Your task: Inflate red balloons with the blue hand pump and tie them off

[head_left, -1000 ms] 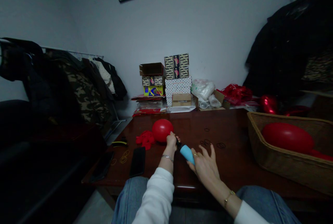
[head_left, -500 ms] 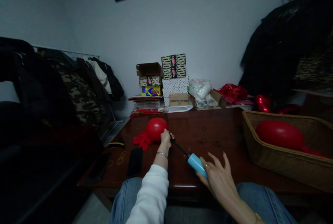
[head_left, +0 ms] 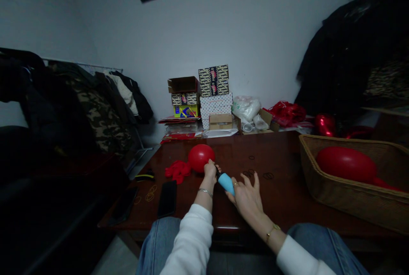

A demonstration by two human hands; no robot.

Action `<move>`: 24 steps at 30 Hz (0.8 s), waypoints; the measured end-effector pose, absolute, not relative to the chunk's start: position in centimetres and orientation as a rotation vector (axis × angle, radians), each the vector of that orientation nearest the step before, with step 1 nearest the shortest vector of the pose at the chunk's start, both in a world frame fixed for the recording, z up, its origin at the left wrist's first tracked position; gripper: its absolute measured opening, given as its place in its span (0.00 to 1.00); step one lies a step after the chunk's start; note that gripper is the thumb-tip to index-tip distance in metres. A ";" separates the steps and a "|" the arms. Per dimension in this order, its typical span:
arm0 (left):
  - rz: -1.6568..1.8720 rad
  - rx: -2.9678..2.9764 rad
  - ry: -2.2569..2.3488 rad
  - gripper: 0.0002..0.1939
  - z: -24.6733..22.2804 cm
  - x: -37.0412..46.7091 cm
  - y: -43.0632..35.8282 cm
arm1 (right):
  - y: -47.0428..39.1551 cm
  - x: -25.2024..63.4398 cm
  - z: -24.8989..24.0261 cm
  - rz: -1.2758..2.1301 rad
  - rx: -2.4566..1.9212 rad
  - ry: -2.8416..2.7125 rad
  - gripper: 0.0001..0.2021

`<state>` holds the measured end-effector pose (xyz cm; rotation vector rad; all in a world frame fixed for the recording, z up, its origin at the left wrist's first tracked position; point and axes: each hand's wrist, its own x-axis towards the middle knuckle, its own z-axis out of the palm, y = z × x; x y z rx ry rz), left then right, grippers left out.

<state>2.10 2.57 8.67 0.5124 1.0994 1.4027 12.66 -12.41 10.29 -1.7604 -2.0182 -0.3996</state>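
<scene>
A partly inflated red balloon sits over the table, its neck hidden behind my left hand. That hand is closed around the place where the balloon meets the black nozzle end of a hand pump. My right hand grips the light blue body of the balloon pump between thumb and forefinger, its other fingers spread. The pump's black shaft is mostly inside the blue body. Left of the balloon lies a pile of flat red balloons.
A wicker basket at the right holds a large red balloon. Dark rubber bands, yellowish bands and a black phone lie on the wooden table. Stacked boxes stand at the back.
My right hand has pushed the pump's blue body up and left toward my left hand, so the black shaft has slid in. The balloon and left hand have shifted slightly right.
</scene>
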 end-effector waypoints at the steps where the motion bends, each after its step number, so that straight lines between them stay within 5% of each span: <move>1: 1.401 0.505 1.100 0.13 8.6 1.9 2.6 | -12.6 12.7 10.1 -0.392 -1.755 -2.019 0.20; 14: 1.428 0.535 1.100 0.13 9.8 -1.0 3.6 | -18.3 17.8 8.2 -0.411 -1.560 -1.996 0.18; 24: 1.455 0.444 1.068 0.13 8.7 0.3 2.9 | -14.6 15.4 8.5 -0.405 -1.644 -2.016 0.20</move>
